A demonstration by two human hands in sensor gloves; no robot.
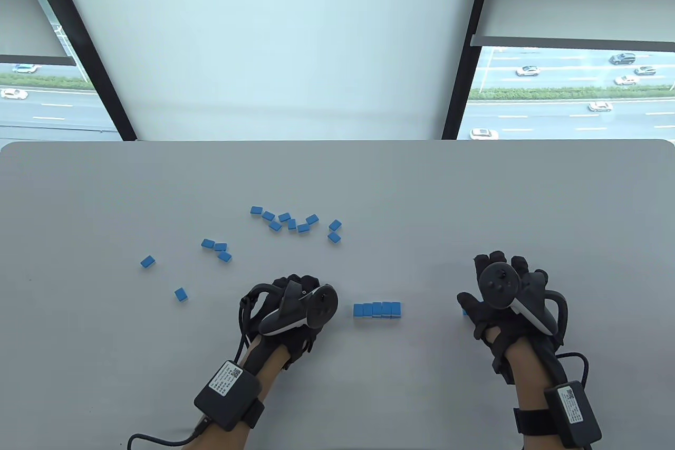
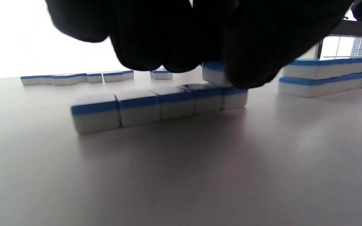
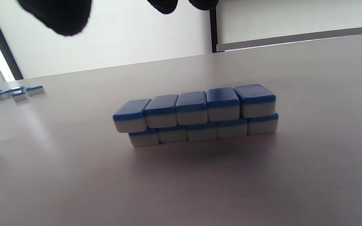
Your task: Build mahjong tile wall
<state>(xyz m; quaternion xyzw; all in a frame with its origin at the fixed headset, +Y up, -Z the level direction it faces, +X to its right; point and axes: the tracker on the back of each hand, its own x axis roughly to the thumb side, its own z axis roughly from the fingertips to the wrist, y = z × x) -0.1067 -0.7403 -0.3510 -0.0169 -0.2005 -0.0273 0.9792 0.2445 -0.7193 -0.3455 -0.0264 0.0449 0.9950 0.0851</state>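
Left hand (image 1: 295,307): fingers (image 2: 250,56) curled down, closed around one tile (image 2: 214,73).
Held tile: over the far end of a single row (image 2: 159,106) of five tiles; contact with the row cannot be told.
Single row: hidden under the left hand in the table view.
Right hand (image 1: 506,297): fingers (image 3: 58,15) loosely spread, holding nothing, apart from the wall.
Wall (image 1: 377,309): five tiles over five, blue backs up, between the two hands on the counter (image 1: 474,197).
Top layer: shifted slightly sideways off the lower one.
Loose tiles (image 1: 295,222): scattered farther back and left.
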